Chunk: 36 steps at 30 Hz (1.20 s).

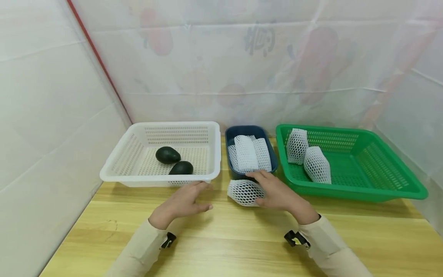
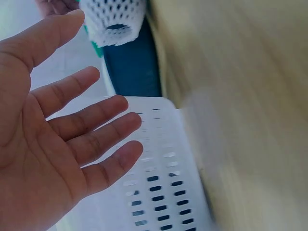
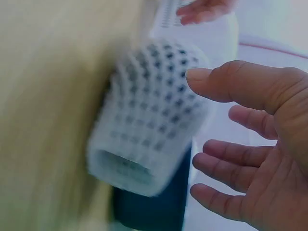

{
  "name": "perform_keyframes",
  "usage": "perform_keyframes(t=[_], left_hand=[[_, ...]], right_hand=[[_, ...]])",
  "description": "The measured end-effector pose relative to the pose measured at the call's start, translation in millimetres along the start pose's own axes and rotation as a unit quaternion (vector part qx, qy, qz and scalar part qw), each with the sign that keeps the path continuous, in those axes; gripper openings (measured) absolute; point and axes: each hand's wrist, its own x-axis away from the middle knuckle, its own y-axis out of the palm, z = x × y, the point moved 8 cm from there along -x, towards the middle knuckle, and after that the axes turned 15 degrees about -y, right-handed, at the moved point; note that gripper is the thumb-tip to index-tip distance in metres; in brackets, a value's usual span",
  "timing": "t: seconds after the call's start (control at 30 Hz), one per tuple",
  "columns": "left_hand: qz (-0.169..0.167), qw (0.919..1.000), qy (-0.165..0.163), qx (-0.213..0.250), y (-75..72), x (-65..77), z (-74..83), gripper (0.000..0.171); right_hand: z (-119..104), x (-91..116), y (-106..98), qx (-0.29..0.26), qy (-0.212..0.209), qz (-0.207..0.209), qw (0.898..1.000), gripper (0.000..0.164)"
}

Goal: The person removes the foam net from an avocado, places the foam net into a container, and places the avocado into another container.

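Note:
A dark avocado in a white foam net sleeve (image 1: 243, 192) lies on the table in front of the small blue basket. My right hand (image 1: 279, 193) is at its right end, fingers spread and loosely bent; in the right wrist view the thumb (image 3: 226, 84) overlaps the netted avocado's edge, and I cannot tell whether it touches. To the left, my left hand (image 1: 181, 202) hovers by the front of the white basket (image 1: 115, 177), fingers apart and holding nothing. Its bare palm (image 2: 38, 159) shows in the left wrist view.
Two bare avocados (image 1: 168, 155) lie in the white basket. Several empty-looking foam nets (image 1: 246, 154) fill the blue basket (image 1: 230, 165). At right, a green basket (image 1: 349, 189) holds two netted avocados (image 1: 317, 165). A pale sheet (image 1: 207, 57) hangs behind.

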Motion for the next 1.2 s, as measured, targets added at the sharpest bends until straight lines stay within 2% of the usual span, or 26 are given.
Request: perform_keyframes(t=[0.1,0.3,0.5,0.6,0.73,0.87,1.1,1.2], left_hand=[[0.005,1.0000,0.004,0.001,-2.1,-0.1,3.0,0.050],[0.003,1.0000,-0.005,0.002,0.6,0.7,0.6,0.052],[-0.007,0.9998,0.007,0.018,8.9,-1.8,3.5,0.052],[-0.004,0.9996,0.007,0.026,12.1,-7.0,7.2,0.052],[0.005,0.9995,0.009,0.031,15.9,-17.1,13.4,0.052],[-0.001,0.9993,0.012,0.035,21.0,-24.6,18.8,0.047],[-0.002,0.9983,0.023,0.054,27.8,-37.1,23.8,0.037],[-0.003,0.9984,0.029,0.048,31.8,-42.7,26.5,0.028]], right_hand=[[-2,2,-6,0.009,-0.004,0.004,1.000,0.071],[-3,2,-3,0.006,-0.016,-0.004,1.000,0.067],[-3,7,-1,0.026,0.006,-0.019,0.999,0.066],[1,16,-2,0.038,0.041,-0.041,0.998,0.066],[6,28,-3,0.013,0.068,-0.051,0.996,0.063],[11,35,-1,-0.010,0.066,-0.043,0.997,0.062],[17,40,2,0.005,0.052,-0.034,0.998,0.060],[19,42,5,0.009,0.050,-0.038,0.998,0.060]])
